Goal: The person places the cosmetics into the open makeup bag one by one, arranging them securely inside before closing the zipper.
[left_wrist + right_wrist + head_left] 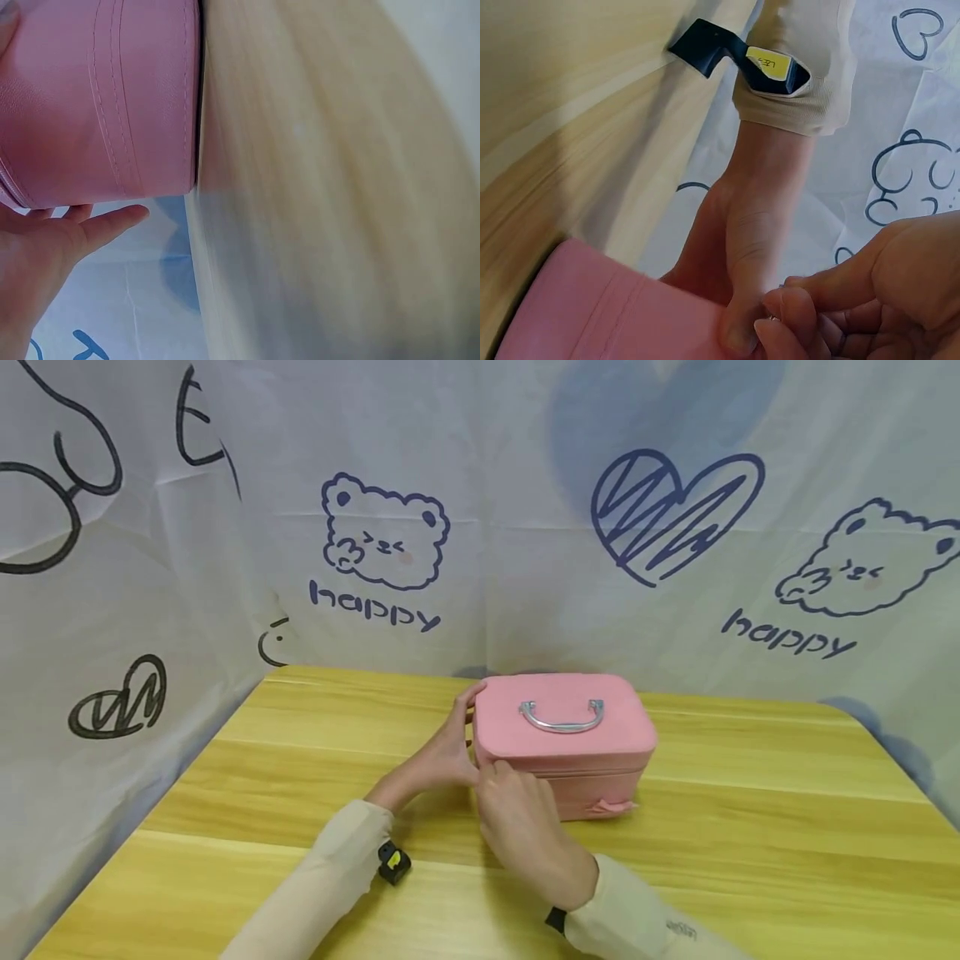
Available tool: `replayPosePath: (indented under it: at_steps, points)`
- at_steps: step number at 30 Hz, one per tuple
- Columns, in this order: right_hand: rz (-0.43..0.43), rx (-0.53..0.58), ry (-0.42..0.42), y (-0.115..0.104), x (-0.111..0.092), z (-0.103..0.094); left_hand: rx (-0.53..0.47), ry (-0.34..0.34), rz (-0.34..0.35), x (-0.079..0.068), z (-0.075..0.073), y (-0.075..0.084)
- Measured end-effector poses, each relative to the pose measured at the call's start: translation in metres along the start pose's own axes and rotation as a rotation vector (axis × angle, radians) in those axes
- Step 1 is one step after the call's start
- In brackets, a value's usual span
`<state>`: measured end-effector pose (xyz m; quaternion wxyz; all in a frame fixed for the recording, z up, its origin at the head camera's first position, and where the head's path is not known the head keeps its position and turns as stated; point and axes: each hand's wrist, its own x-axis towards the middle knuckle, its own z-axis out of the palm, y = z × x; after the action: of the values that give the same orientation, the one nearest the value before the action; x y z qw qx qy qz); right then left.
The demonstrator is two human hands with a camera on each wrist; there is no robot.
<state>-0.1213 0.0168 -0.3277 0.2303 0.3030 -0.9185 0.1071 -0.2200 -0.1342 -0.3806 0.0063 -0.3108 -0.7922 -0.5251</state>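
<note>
A pink vanity case [566, 710] with a silver handle [562, 724] on its lid stands upright on the wooden table. My left hand [450, 747] lies along its left side, fingers spread and fairly straight; in the right wrist view its thumb [740, 330] presses near the front corner. At that corner, my right hand [517, 814] pinches a small metal zipper pull [773, 318], mostly covered by the fingers. The zipper line [585, 772] runs under the lid across the front. A pink bow [613, 807] sits low on the front.
The wood-grain table [750, 827] extends on both sides of the case. White cloth [517, 593] printed with bears and hearts hangs behind and at the left. Each wrist carries a small black camera mount, the left one [393, 862] bearing a yellow label.
</note>
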Motion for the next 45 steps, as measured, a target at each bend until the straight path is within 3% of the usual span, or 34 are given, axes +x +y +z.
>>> replayPosePath:
  at_steps: [5,8,11,14,15,17,19,22,25,29,34,42,45]
  points:
    - [0.005,-0.026,0.021,0.004,-0.007,0.0,-0.001,-0.011,0.02,0.002,0.002,0.002]
    - [-0.007,0.015,0.029,0.011,-0.017,-0.003,-0.006,-0.03,0.028,0.004,0.003,0.003]
    - [-0.063,0.126,0.173,0.027,-0.027,-0.008,-0.014,-0.036,0.023,0.005,0.004,0.005]
    - [-0.095,0.197,0.421,0.055,-0.032,-0.012,-0.03,-0.033,0.009,0.005,0.004,0.006]
    - [-0.087,0.207,0.502,0.066,-0.032,-0.013,-0.033,-0.032,0.003,0.005,0.004,0.007]
    - [0.025,0.255,0.566,0.086,-0.035,-0.016,-0.042,-0.029,-0.013,0.005,0.003,0.007]
    - [0.215,0.34,0.513,0.104,-0.037,-0.018,-0.037,-0.032,-0.03,0.004,0.002,0.006]
    - [0.504,0.518,0.283,0.122,-0.038,-0.021,-0.039,-0.027,-0.04,0.001,0.002,0.005]
    - [0.643,0.645,0.125,0.132,-0.035,-0.02,-0.033,-0.037,-0.024,-0.002,0.003,0.005]
    - [0.654,0.811,0.136,0.147,-0.033,-0.013,-0.037,-0.101,-0.022,-0.006,0.001,0.008]
    - [0.637,0.97,0.182,0.173,-0.034,-0.005,-0.079,-0.153,-0.076,-0.012,-0.003,0.02]
    - [0.516,1.115,0.1,0.202,-0.02,0.008,-0.099,0.001,-0.056,-0.009,0.001,0.03]
    - [0.517,1.098,0.077,0.206,-0.014,0.008,-0.07,0.047,-0.054,-0.007,0.006,0.03]
